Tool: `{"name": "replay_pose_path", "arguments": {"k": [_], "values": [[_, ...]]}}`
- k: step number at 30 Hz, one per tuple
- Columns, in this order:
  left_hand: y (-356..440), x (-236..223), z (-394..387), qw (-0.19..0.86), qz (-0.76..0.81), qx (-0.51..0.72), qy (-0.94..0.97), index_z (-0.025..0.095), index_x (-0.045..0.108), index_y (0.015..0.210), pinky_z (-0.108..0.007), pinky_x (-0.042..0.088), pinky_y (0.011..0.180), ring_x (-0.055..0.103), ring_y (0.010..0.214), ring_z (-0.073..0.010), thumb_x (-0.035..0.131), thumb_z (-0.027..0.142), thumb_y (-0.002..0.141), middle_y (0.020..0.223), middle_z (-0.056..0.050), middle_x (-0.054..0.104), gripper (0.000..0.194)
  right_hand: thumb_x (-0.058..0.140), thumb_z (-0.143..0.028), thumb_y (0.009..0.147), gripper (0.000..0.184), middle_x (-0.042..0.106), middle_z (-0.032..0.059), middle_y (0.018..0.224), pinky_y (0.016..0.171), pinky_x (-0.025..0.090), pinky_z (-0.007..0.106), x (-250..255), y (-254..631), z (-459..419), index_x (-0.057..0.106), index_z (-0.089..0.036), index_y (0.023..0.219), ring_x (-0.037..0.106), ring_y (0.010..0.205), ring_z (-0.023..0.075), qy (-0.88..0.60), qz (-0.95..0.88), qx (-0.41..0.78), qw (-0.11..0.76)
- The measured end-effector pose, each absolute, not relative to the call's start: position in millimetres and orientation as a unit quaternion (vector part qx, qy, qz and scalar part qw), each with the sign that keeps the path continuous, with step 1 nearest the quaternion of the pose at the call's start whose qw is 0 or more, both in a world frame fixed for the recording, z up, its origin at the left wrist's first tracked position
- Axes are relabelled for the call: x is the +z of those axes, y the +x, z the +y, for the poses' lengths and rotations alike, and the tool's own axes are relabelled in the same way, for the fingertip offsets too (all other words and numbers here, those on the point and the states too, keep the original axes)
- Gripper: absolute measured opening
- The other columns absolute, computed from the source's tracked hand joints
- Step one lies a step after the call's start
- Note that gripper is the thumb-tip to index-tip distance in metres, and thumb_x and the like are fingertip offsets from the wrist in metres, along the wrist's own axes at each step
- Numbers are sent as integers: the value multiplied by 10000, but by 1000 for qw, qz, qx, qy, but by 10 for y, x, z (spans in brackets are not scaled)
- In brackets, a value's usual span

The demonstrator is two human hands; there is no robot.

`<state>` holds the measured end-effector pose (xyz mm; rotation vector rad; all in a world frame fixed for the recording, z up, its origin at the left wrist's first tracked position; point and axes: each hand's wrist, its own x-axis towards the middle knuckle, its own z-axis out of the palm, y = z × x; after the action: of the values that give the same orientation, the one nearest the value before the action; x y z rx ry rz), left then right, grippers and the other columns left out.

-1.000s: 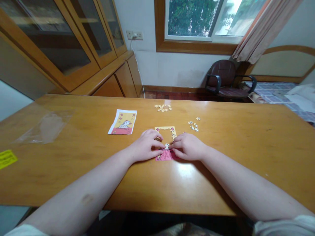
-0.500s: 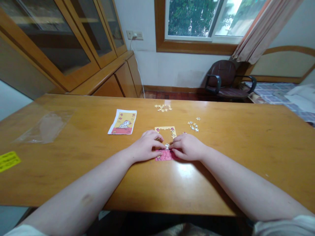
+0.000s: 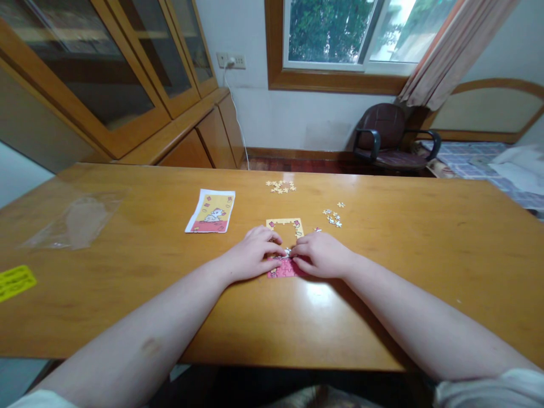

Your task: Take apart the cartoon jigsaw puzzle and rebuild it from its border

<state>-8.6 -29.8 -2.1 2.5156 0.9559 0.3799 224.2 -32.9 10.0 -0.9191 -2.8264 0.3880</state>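
A partly joined jigsaw puzzle (image 3: 285,272) lies flat on the table, with a yellow border at the far side and pink rows at the near side. Its middle is open, showing bare wood. My left hand (image 3: 255,253) rests on its left edge, thumb and fingers apart. From the right, my right hand (image 3: 321,254) reaches over the pink rows, its fingertips closed at a small white puzzle piece (image 3: 288,251) by the top of the pink part. Fingers partly hide that piece and both side edges of the puzzle.
A picture sheet (image 3: 211,212) with a white animal lies left of the puzzle. Loose yellow pieces (image 3: 280,186) are at the back, and several whitish pieces (image 3: 334,218) at the right. A clear plastic bag (image 3: 79,221) and a yellow label (image 3: 17,282) lie on the far left.
The right fingertips have shifted very slightly at the white piece. My left hand stays in place on the puzzle, and the view has moved a touch.
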Motion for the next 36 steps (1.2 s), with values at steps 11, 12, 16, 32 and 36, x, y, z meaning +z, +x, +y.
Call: {"name": "replay_pose_path", "arguments": {"k": [11, 12, 16, 32, 36], "values": [[-86, -18, -267, 213, 357, 171, 893, 245, 689, 990, -397, 387, 978, 525, 1052, -216, 612, 319, 870, 1048, -42, 638, 161, 483, -301, 940, 271, 691, 74, 812, 654, 387, 285, 44, 2221, -340, 723, -173, 937, 606, 708, 163, -326, -939, 80, 71], [-96, -27, -256, 211, 366, 179, 889, 242, 687, 982, -398, 390, 977, 528, 1048, -215, 609, 308, 869, 1039, -39, 644, 152, 487, -294, 939, 260, 692, 70, 817, 656, 389, 281, 55, 2228, -331, 720, -178, 937, 608, 715, 160, -334, -936, 85, 77], [-135, -58, -210, 199, 412, 207, 865, 224, 686, 964, -414, 411, 970, 540, 1051, -224, 602, 276, 856, 1019, -41, 666, 147, 503, -266, 923, 220, 701, 67, 871, 688, 408, 269, 163, 2349, -245, 708, -188, 922, 620, 776, 164, -397, -908, 93, 96], [-169, -88, -151, 193, 464, 245, 829, 227, 696, 922, -435, 444, 942, 586, 992, -217, 589, 276, 847, 993, -38, 685, 139, 677, -233, 693, 183, 737, -9, 810, 617, 433, 256, 351, 3112, 125, 742, -268, 861, 651, 731, 181, -593, -773, 217, -62], [-172, -91, -146, 191, 464, 245, 829, 223, 697, 914, -429, 444, 939, 587, 986, -215, 601, 262, 841, 983, -36, 684, 128, 710, -262, 665, 195, 713, -12, 765, 581, 416, 254, 340, 3056, 95, 728, -253, 859, 629, 681, 165, -581, -776, 235, -72]]}}
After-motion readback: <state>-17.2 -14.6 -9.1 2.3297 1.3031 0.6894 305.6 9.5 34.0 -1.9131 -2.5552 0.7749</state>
